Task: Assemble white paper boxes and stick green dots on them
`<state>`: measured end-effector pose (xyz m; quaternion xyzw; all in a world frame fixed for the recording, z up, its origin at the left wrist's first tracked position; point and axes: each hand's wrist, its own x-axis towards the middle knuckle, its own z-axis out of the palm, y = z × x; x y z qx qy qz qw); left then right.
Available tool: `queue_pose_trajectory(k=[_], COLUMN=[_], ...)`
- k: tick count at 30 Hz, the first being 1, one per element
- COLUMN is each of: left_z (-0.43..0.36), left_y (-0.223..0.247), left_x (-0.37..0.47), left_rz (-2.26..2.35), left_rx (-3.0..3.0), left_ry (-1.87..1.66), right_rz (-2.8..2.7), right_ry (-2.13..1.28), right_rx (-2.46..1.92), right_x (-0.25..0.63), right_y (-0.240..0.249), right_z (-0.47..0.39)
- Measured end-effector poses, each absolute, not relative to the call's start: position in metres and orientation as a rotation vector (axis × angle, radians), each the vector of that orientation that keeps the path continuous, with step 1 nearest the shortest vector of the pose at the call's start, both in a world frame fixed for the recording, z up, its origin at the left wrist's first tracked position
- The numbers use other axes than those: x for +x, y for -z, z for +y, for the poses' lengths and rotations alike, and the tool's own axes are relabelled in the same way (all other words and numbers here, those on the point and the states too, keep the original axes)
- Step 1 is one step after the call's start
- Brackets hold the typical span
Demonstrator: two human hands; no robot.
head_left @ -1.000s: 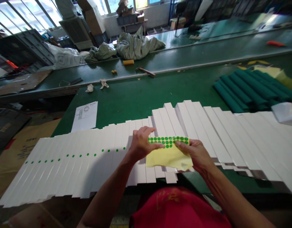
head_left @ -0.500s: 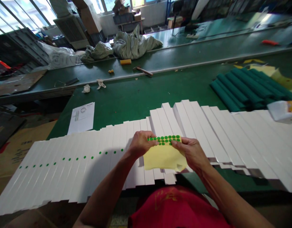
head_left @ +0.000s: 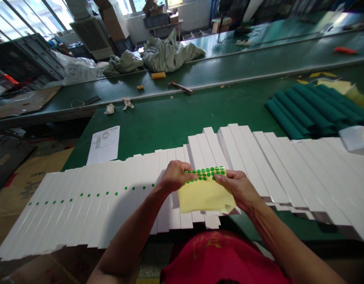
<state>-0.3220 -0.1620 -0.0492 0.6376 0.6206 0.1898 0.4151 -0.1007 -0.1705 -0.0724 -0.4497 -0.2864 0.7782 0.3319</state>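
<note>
A yellow sticker sheet (head_left: 206, 196) with rows of round green stickers along its upper edge is stretched between my two hands. My left hand (head_left: 176, 176) pinches its upper left corner, thumb on top. At the right edge my right hand (head_left: 235, 185) grips it, with the thumb pressed near the green dots. Below the sheet lies a long row of narrow white boxes (head_left: 105, 221), side by side. Many boxes on the left carry one green dot (head_left: 107, 193) each; those on the right (head_left: 276, 169) show plain white tops. Whether a loose sticker is between my left fingers is hidden.
Rolled dark green sheets (head_left: 312, 108) lie at the right beside a white packet (head_left: 355, 139). A printed paper (head_left: 103, 144) is at the left. Farther back are a hammer (head_left: 182, 87), a yellow block (head_left: 158, 75) and a grey-green cloth heap (head_left: 170, 53).
The sheet's upper edge has bent slightly under my fingers, and its lower right corner has shifted a little right. Both hands keep their grip. The view has shifted slightly.
</note>
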Motion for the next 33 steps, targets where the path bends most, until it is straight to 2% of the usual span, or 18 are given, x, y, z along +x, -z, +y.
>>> queue_pose_trajectory(k=[4,12,20,33], left_z=[-0.160,-0.158,-0.162,-0.167], left_y=[0.046,0.040,0.042,0.040], left_x=[-0.315,-0.282,-0.276,-0.260], left_rz=[1.614,1.575,1.496,1.488], left_rx=[1.661,1.652,1.642,1.708], left_ry=[-0.334,-0.469,-0.472,-0.679], right_rz=[-0.871,-1.215,-1.053,-1.520], right_ry=[-1.917,-1.685,-1.824,-1.368], right_rx=[-1.302,-1.350,-1.264,-1.346], right_x=[-0.104,-0.103,-0.097,-0.090], right_y=[0.069,0.069,0.068,0.069], right_z=[-0.173,-0.175,-0.179,-0.184])
